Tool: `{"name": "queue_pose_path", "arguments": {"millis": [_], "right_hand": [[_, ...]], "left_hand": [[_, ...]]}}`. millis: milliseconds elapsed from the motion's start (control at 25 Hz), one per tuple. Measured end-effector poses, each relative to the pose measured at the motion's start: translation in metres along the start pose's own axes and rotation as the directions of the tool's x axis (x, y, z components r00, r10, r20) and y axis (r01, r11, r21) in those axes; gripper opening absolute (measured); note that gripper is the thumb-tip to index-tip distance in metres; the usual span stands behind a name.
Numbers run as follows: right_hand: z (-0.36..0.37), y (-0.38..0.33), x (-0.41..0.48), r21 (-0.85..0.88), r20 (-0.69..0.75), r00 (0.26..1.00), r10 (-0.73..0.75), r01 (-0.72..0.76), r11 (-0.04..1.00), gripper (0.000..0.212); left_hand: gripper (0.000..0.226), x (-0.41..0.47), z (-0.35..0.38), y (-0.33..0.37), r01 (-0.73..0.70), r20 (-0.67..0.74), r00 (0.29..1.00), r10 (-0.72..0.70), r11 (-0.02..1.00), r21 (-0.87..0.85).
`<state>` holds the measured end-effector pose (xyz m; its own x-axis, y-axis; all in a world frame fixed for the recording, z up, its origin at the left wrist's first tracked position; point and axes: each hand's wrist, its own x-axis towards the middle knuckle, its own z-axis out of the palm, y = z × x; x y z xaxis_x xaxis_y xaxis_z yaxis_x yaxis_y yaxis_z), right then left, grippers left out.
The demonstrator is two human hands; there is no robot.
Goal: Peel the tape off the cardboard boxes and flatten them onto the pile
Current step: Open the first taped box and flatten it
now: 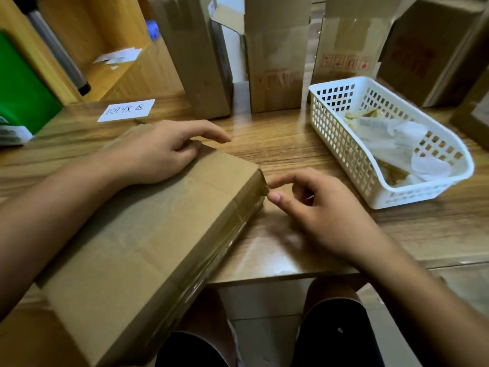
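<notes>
Resting loose on the far end of the cardboard box (148,234), the left hand (156,152) grips nothing. The right hand (317,207) sets thumb and forefinger against the tape (239,221) at the box's corner, though whether they pinch it cannot be told. The box lies on the table (291,144), overhanging its front edge.

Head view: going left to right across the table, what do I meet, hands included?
Green object → left hand, resting on the taped box → right hand, fingertips at that box's corner → white basket. The paper label is left out, since it overlaps the left hand's span.
</notes>
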<state>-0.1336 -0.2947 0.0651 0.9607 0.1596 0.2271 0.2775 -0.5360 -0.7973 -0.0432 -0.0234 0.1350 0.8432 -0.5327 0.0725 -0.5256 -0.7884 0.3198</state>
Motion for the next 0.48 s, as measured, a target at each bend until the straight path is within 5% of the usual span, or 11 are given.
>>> {"name": "queue_pose_path", "arguments": {"millis": [120, 240, 480], "right_hand": [[-0.002, -0.004, 0.008, -0.046, -0.099, 0.994, -0.046, 0.042, 0.998, 0.006], [-0.005, 0.000, 0.002, -0.008, -0.136, 0.989, -0.057, 0.057, 0.998, 0.010], [-0.017, -0.003, -0.038, 0.181, -0.229, 0.973, -0.027, 0.070, 0.981, 0.011]], "left_hand": [[0.023, 0.000, 0.006, 0.008, -0.027, 0.066, 0.998, 0.025, 0.999, 0.024], [0.052, -0.001, 0.011, 0.008, -0.041, 0.039, 0.999, 0.038, 0.996, 0.081], [0.051, 0.000, 0.015, 0.004, -0.031, -0.004, 0.999, 0.032, 0.995, 0.098]]}}
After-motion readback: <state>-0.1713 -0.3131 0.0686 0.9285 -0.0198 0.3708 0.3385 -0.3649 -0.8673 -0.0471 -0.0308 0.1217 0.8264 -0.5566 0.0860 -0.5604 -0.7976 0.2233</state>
